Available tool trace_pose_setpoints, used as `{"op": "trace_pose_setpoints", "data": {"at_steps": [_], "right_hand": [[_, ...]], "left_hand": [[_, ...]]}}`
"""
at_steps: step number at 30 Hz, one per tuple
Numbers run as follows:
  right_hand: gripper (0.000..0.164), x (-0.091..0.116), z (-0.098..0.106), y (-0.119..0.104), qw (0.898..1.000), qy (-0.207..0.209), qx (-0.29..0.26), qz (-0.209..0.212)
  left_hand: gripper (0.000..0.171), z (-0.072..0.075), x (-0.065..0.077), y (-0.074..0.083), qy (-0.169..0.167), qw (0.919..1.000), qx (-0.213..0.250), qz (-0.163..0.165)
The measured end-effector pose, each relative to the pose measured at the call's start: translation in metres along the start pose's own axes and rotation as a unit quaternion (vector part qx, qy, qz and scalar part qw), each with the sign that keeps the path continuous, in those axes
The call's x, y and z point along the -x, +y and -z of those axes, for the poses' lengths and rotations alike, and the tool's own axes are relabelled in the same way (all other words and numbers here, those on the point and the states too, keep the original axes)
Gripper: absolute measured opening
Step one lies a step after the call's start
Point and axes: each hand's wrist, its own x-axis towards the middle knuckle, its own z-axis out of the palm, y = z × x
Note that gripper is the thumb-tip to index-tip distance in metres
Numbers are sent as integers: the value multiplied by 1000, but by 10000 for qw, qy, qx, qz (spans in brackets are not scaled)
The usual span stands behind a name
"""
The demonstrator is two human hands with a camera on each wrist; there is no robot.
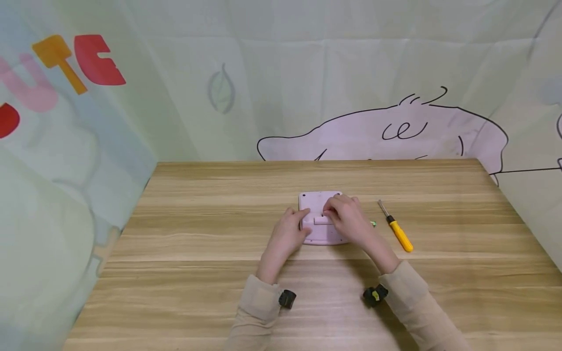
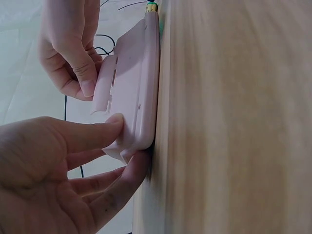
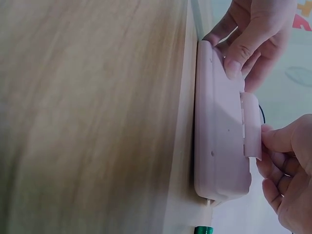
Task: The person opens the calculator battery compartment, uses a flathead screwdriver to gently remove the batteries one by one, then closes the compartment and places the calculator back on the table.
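A flat pale pink plastic case (image 1: 319, 203) lies back side up on the wooden table, with small dark screw holes at its corners. My left hand (image 1: 286, 233) holds its left edge, the thumb on top and the fingers against the side, as the left wrist view shows. A narrow pink cover flap (image 3: 251, 126) stands up from the middle of the case. My right hand (image 1: 350, 220) pinches the flap's edge between thumb and fingers. Part of the case's right side is hidden under the right hand in the head view.
Right of the case lies a screwdriver (image 1: 400, 235) with a yellow handle, its metal tip pointing away. A small green and gold cylinder (image 2: 151, 7), like a battery, sits by the case's right end. A printed curtain (image 1: 281, 97) hangs behind the table's far edge.
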Motion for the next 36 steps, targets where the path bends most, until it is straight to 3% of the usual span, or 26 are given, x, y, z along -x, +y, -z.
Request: {"op": "trace_pose_setpoints", "data": {"at_steps": [36], "right_hand": [[4, 0, -4, 1, 9988, 29, 392, 280]], "left_hand": [[49, -1, 0, -1, 34, 10000, 63, -22]]}}
